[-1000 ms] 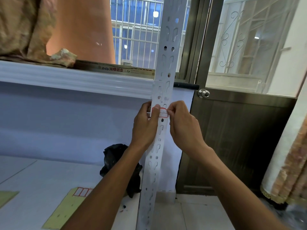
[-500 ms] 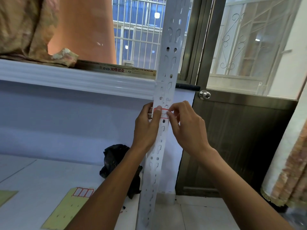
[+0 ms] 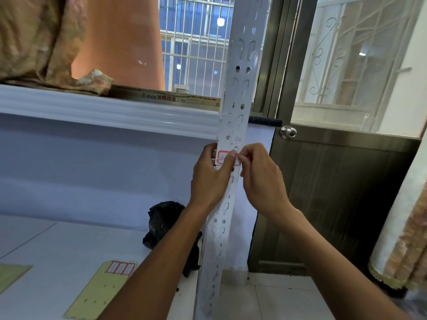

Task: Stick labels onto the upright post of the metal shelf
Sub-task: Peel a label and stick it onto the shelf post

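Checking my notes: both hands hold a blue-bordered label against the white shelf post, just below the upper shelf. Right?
Not quite. The head view shows the label has a red border, not blue. Otherwise yes: left hand and right hand hold it against the white post just below the upper shelf.

I see the label (image 3: pixel 222 157) on the post (image 3: pixel 240 88), between the left hand (image 3: pixel 211 179) and right hand (image 3: pixel 261 179). Left, a sheet (image 3: pixel 99 294) lies on the shelf (image 3: pixel 57 250), a bag (image 3: pixel 164 222) behind it. Right stands a door (image 3: pixel 335 192).
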